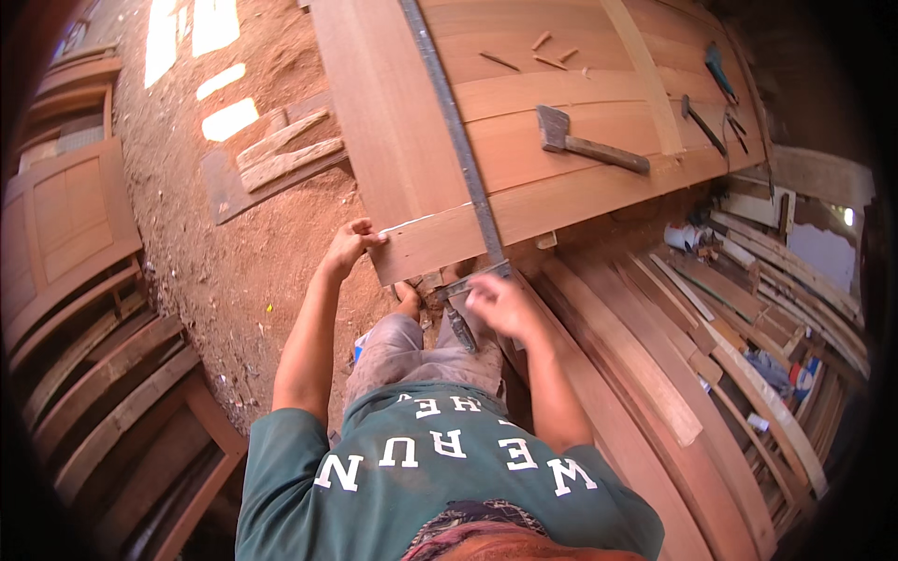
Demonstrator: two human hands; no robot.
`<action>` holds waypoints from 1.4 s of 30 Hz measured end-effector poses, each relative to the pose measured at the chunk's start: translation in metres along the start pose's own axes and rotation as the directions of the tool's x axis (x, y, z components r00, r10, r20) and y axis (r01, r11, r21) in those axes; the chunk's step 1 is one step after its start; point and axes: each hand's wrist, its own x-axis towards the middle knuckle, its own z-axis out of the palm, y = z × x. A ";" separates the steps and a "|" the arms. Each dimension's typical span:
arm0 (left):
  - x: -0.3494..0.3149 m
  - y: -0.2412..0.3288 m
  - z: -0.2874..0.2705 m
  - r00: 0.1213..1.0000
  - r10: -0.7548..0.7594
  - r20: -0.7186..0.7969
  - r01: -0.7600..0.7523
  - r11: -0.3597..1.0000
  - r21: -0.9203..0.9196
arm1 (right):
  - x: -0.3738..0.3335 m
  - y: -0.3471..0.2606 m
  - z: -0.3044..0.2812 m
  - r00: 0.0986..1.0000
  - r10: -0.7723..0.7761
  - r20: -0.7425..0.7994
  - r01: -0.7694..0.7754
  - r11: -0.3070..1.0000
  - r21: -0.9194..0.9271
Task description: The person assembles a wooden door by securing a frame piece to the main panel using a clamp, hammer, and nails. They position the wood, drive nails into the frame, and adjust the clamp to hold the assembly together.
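From up here on my feed I have the left hand (352,249) at the near left corner of a large wooden panel (524,98), its thumb and forefinger drawn close together and touching the end of the front rail (552,210); whether it truly grips the wood, I cannot tell. The panel lies flat ahead of the body, and a thin white line shows along the seam near that corner. My right hand (502,304) is curled, fingers bent, just at the near end of a long metal bar clamp (456,131). I can't make out whether those fingers close on the clamp or only hover over it. The clamp's bar runs lengthwise away from me across the panel, while its dark handle (459,330) hangs below, in front of the trousers (402,355). On the panel, to the right of the bar, I see a hatchet-like tool (591,148) with a wooden handle, some small wooden sticks (550,63) farther off, and a hammer (703,123) near the right end. Long planks (645,365) lie off to my right, framed wooden panels (70,220) line the left side, and two rough wood pieces (292,161) rest on the dusty ground (262,309).
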 end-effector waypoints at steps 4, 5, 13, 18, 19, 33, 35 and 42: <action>-0.015 0.027 0.010 0.996 0.000 0.086 0.002 1.000 -0.024 | 0.070 -0.009 -0.121 0.773 -0.326 -0.545 0.010 0.864 -0.503; -0.016 0.032 0.010 0.996 0.008 0.089 -0.009 1.000 0.011 | 0.090 -0.020 -0.151 0.747 -0.329 -0.578 -0.072 0.824 -0.563; -0.032 0.070 0.020 0.999 0.023 0.044 -0.032 0.978 0.208 | 0.178 -0.028 -0.269 0.831 -0.076 -0.551 -0.496 0.348 -0.796; -0.016 0.053 0.007 0.994 -0.058 0.095 0.042 0.986 0.161 | 0.128 -0.052 -0.232 0.953 0.103 -0.283 -0.265 0.735 -0.625; -0.016 0.056 0.006 0.990 -0.056 0.127 0.037 0.988 0.148 | 0.110 -0.049 -0.204 0.936 0.038 -0.351 -0.260 0.746 -0.613; 0.019 0.032 -0.003 0.981 -0.065 0.184 0.027 0.979 0.203 | -0.013 -0.070 0.106 0.737 -0.213 -0.641 0.016 0.954 -0.299; 0.018 0.033 -0.002 0.985 -0.070 0.155 0.037 0.977 0.208 | -0.007 -0.074 0.112 0.680 -0.362 -0.638 0.100 0.907 -0.408; 0.015 0.031 0.004 0.992 -0.032 0.126 0.007 0.981 0.193 | 0.021 -0.047 0.128 0.899 -0.018 -0.438 -0.248 0.803 -0.542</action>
